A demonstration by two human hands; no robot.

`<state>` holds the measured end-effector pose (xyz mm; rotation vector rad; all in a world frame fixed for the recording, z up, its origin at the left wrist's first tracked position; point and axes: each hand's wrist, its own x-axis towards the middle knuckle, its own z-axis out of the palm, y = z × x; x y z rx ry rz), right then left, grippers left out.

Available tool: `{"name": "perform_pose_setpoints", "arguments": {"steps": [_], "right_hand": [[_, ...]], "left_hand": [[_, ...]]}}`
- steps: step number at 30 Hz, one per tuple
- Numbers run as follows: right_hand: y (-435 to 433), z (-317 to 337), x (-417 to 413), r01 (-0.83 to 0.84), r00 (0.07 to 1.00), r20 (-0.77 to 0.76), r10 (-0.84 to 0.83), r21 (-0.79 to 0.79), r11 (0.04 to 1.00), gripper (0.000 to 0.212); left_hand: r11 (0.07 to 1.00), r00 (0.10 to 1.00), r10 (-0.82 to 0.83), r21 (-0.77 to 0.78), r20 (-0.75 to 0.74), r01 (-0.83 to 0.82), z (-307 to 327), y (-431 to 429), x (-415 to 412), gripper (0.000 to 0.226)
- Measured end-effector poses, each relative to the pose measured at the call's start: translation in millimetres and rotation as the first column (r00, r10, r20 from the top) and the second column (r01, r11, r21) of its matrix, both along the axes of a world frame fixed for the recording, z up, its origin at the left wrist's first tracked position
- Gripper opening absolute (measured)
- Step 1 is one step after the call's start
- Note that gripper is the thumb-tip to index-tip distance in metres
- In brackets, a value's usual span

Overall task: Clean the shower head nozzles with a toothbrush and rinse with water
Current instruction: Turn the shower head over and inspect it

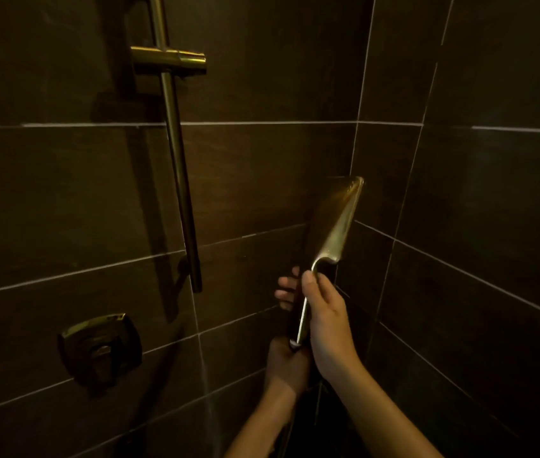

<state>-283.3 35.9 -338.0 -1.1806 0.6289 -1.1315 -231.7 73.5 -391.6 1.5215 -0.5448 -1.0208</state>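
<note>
A gold hand shower head, flat and rectangular, points up toward the corner of the dark tiled walls, with its face turned away to the left. My right hand grips its slim handle, thumb lying near the neck and fingertips showing on the far side. My left hand sits just below in shadow and holds the handle's lower end. The nozzles are hidden from me, and no toothbrush is in view.
A gold slide rail with its empty holder bracket runs down the left wall. Lower left is the mixer valve handle. A faint pale streak hangs below the rail's end. Dark tiled walls meet in a corner at the right.
</note>
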Motion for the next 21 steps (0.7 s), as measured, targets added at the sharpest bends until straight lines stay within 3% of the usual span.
{"name": "perform_pose_setpoints", "arguments": {"steps": [2, 7, 12, 14, 17, 21], "right_hand": [[-4.9, 4.1, -1.8, -0.056, 0.998, 0.027, 0.055, 0.034, 0.998, 0.035], [-8.5, 9.9, -1.5, -0.084, 0.990, -0.111, 0.084, 0.004, 0.996, 0.030], [-9.3, 12.6, -2.2, -0.135, 0.990, 0.054, 0.129, 0.112, 0.985, 0.024], [-9.1, 12.9, -2.0, -0.185, 0.982, 0.048, 0.181, 0.105, 0.977, 0.027], [-8.2, 11.7, -1.0, -0.162, 0.984, -0.065, 0.163, 0.022, 0.986, 0.034], [-6.4, 5.3, -0.2, -0.065, 0.979, -0.204, 0.018, -0.229, 0.971, 0.031]], "left_hand": [[1.000, 1.000, 0.013, -0.028, 0.002, -0.012, 2.0, 1.1, -4.2, 0.008], [0.999, 0.998, 0.048, -0.018, -0.044, -0.049, 9.4, 0.9, -4.5, 0.010], [0.998, 0.998, -0.013, 0.055, -0.062, 0.016, 9.2, 0.6, -4.3, 0.007], [0.996, 0.998, -0.016, 0.089, -0.067, 0.022, 9.4, 1.1, -4.5, 0.010], [0.993, 0.994, 0.022, 0.116, -0.106, -0.010, 12.4, 2.2, -3.9, 0.017], [0.995, 0.995, 0.029, 0.099, -0.095, -0.020, 14.9, 1.4, 0.8, 0.014]]}}
